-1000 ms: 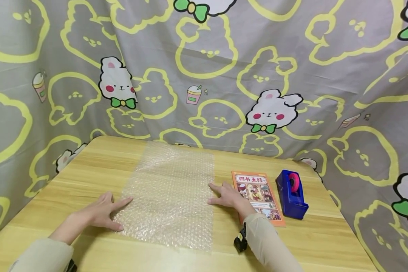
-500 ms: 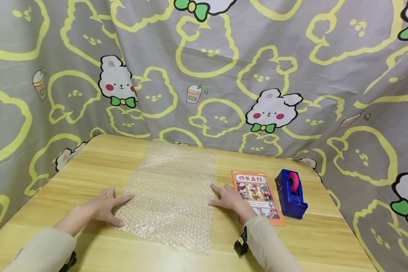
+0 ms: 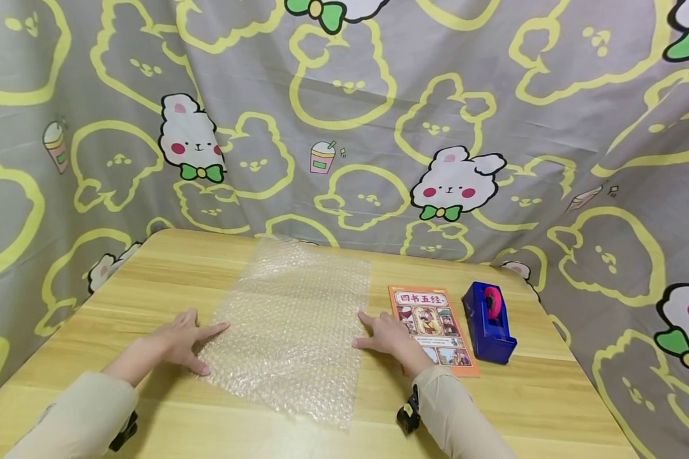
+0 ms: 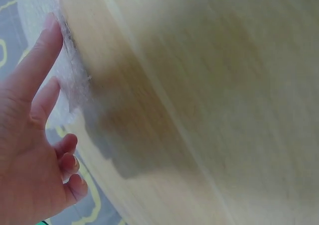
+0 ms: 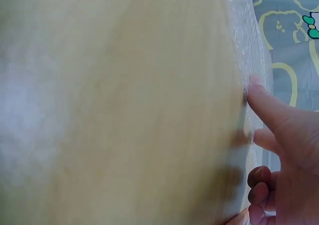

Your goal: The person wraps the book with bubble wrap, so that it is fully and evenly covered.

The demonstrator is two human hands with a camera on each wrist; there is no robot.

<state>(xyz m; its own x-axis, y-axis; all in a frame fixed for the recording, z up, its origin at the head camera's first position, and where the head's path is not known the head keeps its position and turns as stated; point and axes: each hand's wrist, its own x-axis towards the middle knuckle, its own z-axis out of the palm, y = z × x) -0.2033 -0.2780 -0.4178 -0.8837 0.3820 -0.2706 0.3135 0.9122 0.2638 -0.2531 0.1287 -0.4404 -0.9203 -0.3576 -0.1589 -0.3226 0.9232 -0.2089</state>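
A clear sheet of bubble wrap [image 3: 293, 325] lies flat on the wooden table, slightly turned. At its left edge, the thumb and index finger of my left hand [image 3: 180, 338] are stretched out and touch the sheet; the other fingers are folded in, as the left wrist view shows. My right hand [image 3: 386, 335] touches the right edge the same way, two fingers extended and the rest curled. Just beyond that hand lies an orange-bordered book [image 3: 430, 315], partly covered by the wrist and forearm.
Right of the book stands a blue tape dispenser [image 3: 490, 335] with a pink-cored roll. Behind and beside the table [image 3: 528, 414] hangs a grey patterned curtain [image 3: 367, 57]. Bare wood lies in front of the sheet and to its left.
The bubble wrap has turned slightly clockwise. My left hand has shifted a little away from me and rightward with its edge; the right hand stays nearly in place. The head view has shifted slightly.
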